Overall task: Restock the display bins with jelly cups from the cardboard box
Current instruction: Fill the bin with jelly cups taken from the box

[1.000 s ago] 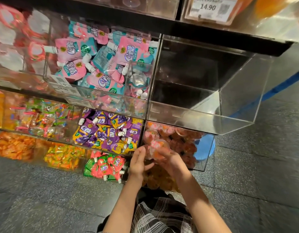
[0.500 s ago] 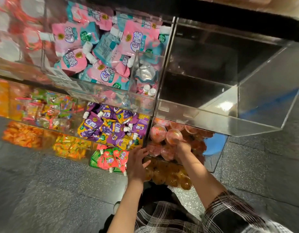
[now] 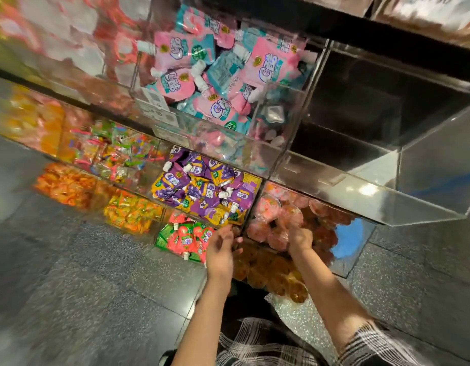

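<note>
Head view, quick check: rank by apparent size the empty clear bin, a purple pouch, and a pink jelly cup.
1. Empty clear bin, largest by far.
2. Purple pouch and pink jelly cup: look about alike, not ranked.

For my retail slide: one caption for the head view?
Right hand reaches into the pink jelly cups bin; left hand hovers alongside.

Pink and teal spouted pouches (image 3: 223,72) fill a clear compartment up on the rack. Below them sit purple and yellow pouches (image 3: 204,191), and lower again green and red ones (image 3: 186,240). To the left lie heaps of orange and yellow sweets (image 3: 128,212), blurred. The floor (image 3: 83,299) is grey speckled tile. A white price label (image 3: 154,108) is fixed to the upper front.
</note>
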The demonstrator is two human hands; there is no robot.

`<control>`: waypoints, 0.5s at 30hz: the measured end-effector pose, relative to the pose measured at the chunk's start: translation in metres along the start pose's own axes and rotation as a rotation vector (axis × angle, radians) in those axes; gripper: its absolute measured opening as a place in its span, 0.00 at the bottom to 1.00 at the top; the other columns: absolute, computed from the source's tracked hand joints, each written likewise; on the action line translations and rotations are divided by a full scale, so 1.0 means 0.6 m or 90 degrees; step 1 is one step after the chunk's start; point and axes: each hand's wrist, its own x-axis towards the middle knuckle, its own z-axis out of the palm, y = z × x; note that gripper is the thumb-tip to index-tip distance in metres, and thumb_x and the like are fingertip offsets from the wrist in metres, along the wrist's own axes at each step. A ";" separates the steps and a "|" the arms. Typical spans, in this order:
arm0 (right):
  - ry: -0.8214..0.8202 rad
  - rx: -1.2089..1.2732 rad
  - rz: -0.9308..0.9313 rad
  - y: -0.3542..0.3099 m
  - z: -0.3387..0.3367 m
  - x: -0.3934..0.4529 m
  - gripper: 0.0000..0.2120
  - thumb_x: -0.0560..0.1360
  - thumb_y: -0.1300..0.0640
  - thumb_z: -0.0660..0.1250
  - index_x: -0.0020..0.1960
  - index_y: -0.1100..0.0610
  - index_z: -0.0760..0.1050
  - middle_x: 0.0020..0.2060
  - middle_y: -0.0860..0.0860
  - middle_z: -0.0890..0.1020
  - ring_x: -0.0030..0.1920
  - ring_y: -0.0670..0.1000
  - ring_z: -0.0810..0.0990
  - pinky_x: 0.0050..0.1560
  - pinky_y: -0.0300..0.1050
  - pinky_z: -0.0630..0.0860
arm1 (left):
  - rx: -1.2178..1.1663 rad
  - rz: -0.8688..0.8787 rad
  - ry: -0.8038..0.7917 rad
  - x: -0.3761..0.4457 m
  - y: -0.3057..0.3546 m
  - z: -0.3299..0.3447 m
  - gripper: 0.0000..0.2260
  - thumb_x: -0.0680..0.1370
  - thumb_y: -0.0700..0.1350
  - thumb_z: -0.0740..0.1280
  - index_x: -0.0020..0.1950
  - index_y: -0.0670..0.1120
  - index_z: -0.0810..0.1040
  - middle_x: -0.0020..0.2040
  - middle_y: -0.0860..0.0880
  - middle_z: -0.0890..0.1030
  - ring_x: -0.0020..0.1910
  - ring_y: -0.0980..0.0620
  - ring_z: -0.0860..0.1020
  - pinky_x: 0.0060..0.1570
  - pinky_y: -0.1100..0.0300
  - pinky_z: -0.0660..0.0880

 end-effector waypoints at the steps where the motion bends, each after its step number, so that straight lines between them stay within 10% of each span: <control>1: 0.025 -0.102 -0.019 0.002 0.007 -0.012 0.27 0.77 0.45 0.64 0.65 0.65 0.71 0.59 0.60 0.76 0.62 0.60 0.75 0.60 0.48 0.72 | 0.008 0.006 -0.002 -0.007 0.003 -0.009 0.08 0.81 0.35 0.59 0.51 0.45 0.76 0.48 0.45 0.79 0.39 0.53 0.79 0.31 0.66 0.76; 4: 0.054 -0.262 -0.127 0.011 0.041 -0.065 0.13 0.78 0.49 0.56 0.52 0.55 0.75 0.50 0.52 0.80 0.57 0.53 0.78 0.57 0.45 0.72 | 0.033 0.022 -0.006 -0.030 0.008 -0.051 0.10 0.81 0.35 0.59 0.50 0.47 0.76 0.44 0.50 0.80 0.35 0.60 0.80 0.33 0.66 0.76; 9: -0.190 0.224 -0.137 0.003 0.148 -0.192 0.13 0.80 0.64 0.59 0.37 0.58 0.69 0.17 0.46 0.73 0.15 0.41 0.69 0.18 0.32 0.63 | -0.008 0.054 -0.002 -0.064 0.020 -0.173 0.07 0.80 0.33 0.59 0.52 0.42 0.74 0.43 0.46 0.79 0.35 0.56 0.79 0.33 0.67 0.75; 15: -0.428 -0.050 -0.352 0.021 0.301 -0.452 0.07 0.79 0.66 0.58 0.44 0.60 0.72 0.27 0.51 0.75 0.19 0.43 0.70 0.20 0.34 0.64 | -0.040 0.097 0.104 -0.130 0.021 -0.418 0.10 0.80 0.33 0.59 0.48 0.46 0.74 0.42 0.48 0.79 0.38 0.53 0.77 0.33 0.65 0.75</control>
